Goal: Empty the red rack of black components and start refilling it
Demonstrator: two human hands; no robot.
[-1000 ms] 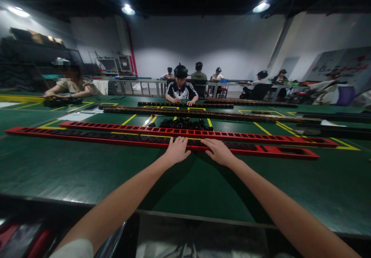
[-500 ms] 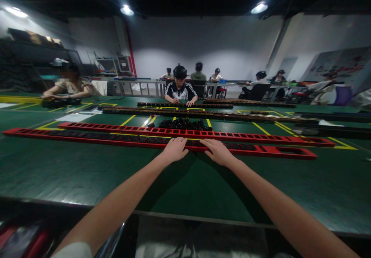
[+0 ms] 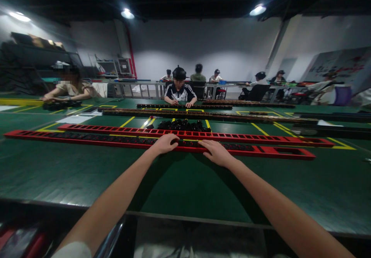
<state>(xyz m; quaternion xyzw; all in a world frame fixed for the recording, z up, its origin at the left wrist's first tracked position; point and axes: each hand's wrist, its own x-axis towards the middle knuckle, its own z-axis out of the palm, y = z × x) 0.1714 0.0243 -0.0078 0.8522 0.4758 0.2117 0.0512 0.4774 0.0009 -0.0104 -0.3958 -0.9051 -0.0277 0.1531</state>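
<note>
A long red slotted tray [image 3: 285, 153] lies across the table in front of me, many of its slots filled with small black parts [image 3: 189, 144]. My left hand [image 3: 165, 144] rests on the filled row near the middle, its fingers bent and the thumb apart from them. To its right, my right hand [image 3: 216, 152] lies over the same row with fingers stretched out. Neither hand visibly lifts a part. What lies under the fingertips is hidden.
Just behind runs a second red tray [image 3: 246, 137] with open slots. A heap of black parts [image 3: 185, 125] sits beyond it. Long dark strips [image 3: 162, 113] cross the green table [image 3: 185, 188] farther back. A co-worker [image 3: 179, 89] sits opposite, another person [image 3: 69, 84] at left.
My left hand has slid left along the tray and its fingers have bent more. My right hand has shifted only slightly left, still on the tray.
</note>
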